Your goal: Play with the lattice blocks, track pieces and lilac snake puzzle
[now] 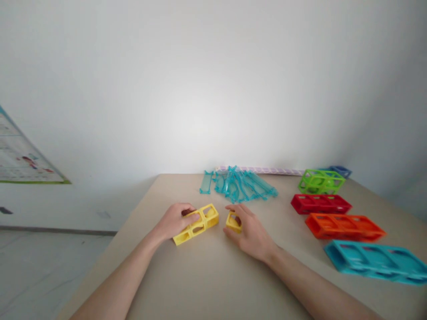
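Note:
A long yellow open-frame block [197,229] lies at a slant on the table, and my left hand [175,221] grips its near side with the thumb over the top. Across a small gap, my right hand [249,231] has its thumb and fingers around a smaller yellow frame block [234,221]. The two yellow blocks are apart. Part of the small block is hidden by my right hand, and my left fingers behind the long block are mostly covered.
Clear teal track pieces [245,184] lie heaped by the wall, with one flat piece [207,182] beside them. Down the right side stand a green frame block [320,181], a red one [320,204], an orange one [345,226] and a blue one [376,261]. The table [200,284] ends on the left.

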Available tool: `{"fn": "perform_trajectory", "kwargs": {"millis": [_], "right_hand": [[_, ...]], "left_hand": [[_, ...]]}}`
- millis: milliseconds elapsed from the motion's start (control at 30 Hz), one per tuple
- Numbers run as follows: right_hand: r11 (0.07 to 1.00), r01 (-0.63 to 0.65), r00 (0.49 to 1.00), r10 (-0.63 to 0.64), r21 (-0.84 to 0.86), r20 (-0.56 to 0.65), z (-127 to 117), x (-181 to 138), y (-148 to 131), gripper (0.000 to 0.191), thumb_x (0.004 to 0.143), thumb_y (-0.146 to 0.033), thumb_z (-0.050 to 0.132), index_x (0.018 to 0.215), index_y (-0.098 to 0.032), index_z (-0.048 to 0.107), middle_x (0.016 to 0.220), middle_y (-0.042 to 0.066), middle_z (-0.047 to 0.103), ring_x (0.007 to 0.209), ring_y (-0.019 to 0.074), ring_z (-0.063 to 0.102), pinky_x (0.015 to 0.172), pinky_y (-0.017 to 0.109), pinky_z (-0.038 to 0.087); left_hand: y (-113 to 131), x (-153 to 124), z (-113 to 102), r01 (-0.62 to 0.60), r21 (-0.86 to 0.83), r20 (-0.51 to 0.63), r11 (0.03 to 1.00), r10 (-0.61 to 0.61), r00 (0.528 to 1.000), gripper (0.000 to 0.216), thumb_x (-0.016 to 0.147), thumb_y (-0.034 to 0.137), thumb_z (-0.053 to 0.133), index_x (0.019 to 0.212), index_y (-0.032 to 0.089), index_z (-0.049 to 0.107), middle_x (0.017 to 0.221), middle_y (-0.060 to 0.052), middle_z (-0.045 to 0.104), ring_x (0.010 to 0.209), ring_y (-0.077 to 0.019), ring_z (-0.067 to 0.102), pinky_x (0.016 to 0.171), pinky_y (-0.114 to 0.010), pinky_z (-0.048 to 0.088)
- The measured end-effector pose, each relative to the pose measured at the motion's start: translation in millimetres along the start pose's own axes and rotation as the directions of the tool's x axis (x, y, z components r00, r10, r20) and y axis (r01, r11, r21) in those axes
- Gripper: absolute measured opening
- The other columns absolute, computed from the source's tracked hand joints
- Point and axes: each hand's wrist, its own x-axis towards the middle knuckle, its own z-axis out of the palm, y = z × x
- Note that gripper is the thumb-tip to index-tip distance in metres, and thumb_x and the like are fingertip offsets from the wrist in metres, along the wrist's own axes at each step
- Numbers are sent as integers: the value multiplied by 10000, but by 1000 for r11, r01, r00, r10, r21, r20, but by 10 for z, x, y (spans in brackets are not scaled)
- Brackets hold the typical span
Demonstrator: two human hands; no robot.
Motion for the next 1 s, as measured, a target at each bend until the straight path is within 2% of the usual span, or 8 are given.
{"fn": "perform_trajectory", "kwargs": {"millis": [100, 267, 400, 467, 633, 733, 900, 1000], "right_hand": [[999, -41, 998, 42, 22, -48, -4, 17, 11, 361, 800, -301, 594, 1138, -175, 572, 1059, 89, 613, 878, 204, 611, 808, 338, 504], [990, -137, 981, 133, -18, -144, -11, 51, 42, 336, 810, -319, 570, 1114, -177, 594, 1039, 88, 632, 883, 219, 615, 825, 363, 503], [995, -98, 992, 98, 11, -73, -22, 44, 48, 430, 801, -263, 560, 1220, -164, 565, 1155, 114, 592, 905, 209, 622, 877, 372, 500], [998, -57, 998, 58, 32, -33, -25, 39, 62, 519, 757, -212, 582, 1271, -161, 537, 1260, 134, 538, 990, 224, 614, 929, 380, 485], [999, -29, 1000, 29, 16, -2, -24, 54, 125, 568, 751, -161, 556, 1317, -154, 511, 1330, 146, 497, 1231, 265, 495, 1065, 430, 386], [999, -44, 999, 43, 4, 23, -27, 56, 142, 582, 760, -145, 530, 1340, -122, 487, 1335, 155, 499, 1248, 265, 475, 1082, 432, 367], [998, 1, 998, 3, -58, 66, -22, 23, 150, 754, 652, -49, 516, 1398, -95, 418, 1343, 160, 466, 1282, 285, 411, 1134, 447, 282], [999, 15, 998, -13, -38, 57, 8, 19, 184, 771, 640, 3, 468, 1400, -115, 418, 1325, 150, 453, 1262, 258, 430, 1124, 416, 305]], "left_hand": [[26, -13, -34, -57, 12, -6, 998, 57, 998, 308, 819, 419, 547, 775, 160, 707, 729, -23, 702, 700, -182, 621, 650, -269, 456], [12, -23, -148, -366, 272, 35, 890, 371, 928, 235, 863, 366, 576, 766, 254, 758, 801, -28, 713, 843, -185, 610, 828, -324, 429], [2, -33, -145, -229, 457, -193, 859, 347, 918, 217, 827, 424, 629, 787, 246, 747, 804, -34, 701, 851, -205, 602, 838, -356, 414], [34, -65, -135, -204, 447, -228, 871, 332, 915, 262, 860, 419, 576, 805, 215, 731, 791, -45, 682, 815, -198, 599, 808, -341, 429], [132, -156, -141, -425, 388, 89, 818, 425, 901, 282, 881, 331, 539, 1107, 263, 693, 1016, -70, 655, 976, -221, 570, 902, -376, 416], [128, -159, -143, -478, 447, 114, 756, 481, 869, 339, 875, 161, 503, 1001, 375, 734, 1138, -26, 632, 1119, -245, 494, 1002, -473, 321], [69, -118, -71, -459, 451, -40, 766, 531, 847, 512, 760, -51, 438, 570, 321, 736, 1358, 60, 504, 1279, -251, 364, 1068, -499, 247], [-4, -49, 19, -307, 393, -244, 867, 420, 874, 304, 803, 82, 535, 744, 282, 756, 1310, -20, 544, 1228, -251, 429, 1054, -463, 322]]}}
